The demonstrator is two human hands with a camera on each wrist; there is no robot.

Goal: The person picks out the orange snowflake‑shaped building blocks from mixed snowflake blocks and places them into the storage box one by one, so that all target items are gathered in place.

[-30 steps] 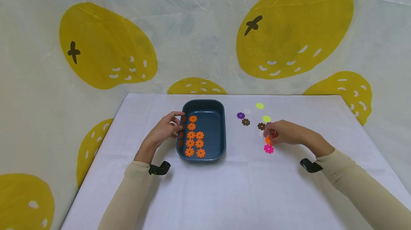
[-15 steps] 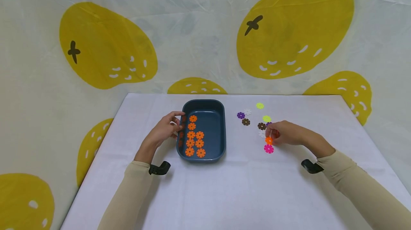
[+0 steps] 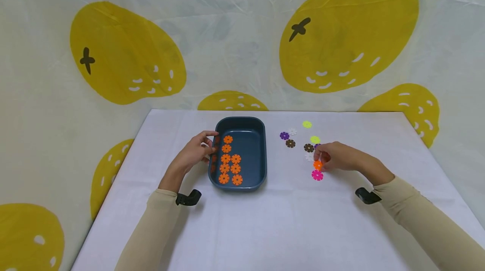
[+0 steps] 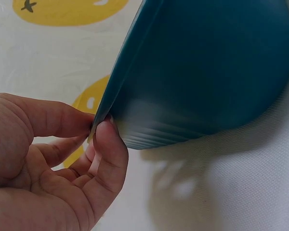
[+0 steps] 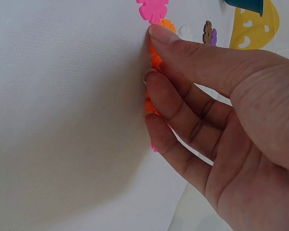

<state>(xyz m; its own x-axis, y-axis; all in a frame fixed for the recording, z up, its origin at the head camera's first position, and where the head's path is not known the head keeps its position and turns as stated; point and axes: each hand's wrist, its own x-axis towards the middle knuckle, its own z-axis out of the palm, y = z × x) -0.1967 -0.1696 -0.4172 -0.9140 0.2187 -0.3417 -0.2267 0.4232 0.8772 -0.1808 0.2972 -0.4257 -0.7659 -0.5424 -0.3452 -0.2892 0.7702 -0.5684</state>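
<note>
My left hand (image 3: 195,151) pinches the left rim of a dark blue tray (image 3: 254,153); in the left wrist view the thumb and fingers grip the rim (image 4: 116,82). Inside the tray lie several orange snowflake discs (image 3: 225,158), in two columns. My right hand (image 3: 335,156) is low over the loose discs on the right. Its thumb and fingers are curled about an orange snowflake disc (image 3: 317,165), with more orange (image 5: 151,107) showing by the fingertips in the right wrist view. A pink disc (image 3: 317,175) lies just in front. The hand partly hides the discs beneath it.
Beyond the right hand lie two yellow discs (image 3: 315,139), a brown disc (image 3: 308,148) and a partly covered white disc (image 3: 308,158). Nearer the tray are a purple disc (image 3: 284,136), another white disc (image 3: 292,131) and another brown disc (image 3: 290,143). A white cloth (image 3: 242,229) covers the table.
The orange disc at the right fingertips has shifted slightly to the right and shows more of its face. The right hand has barely moved; the left hand and tray stay put.
</note>
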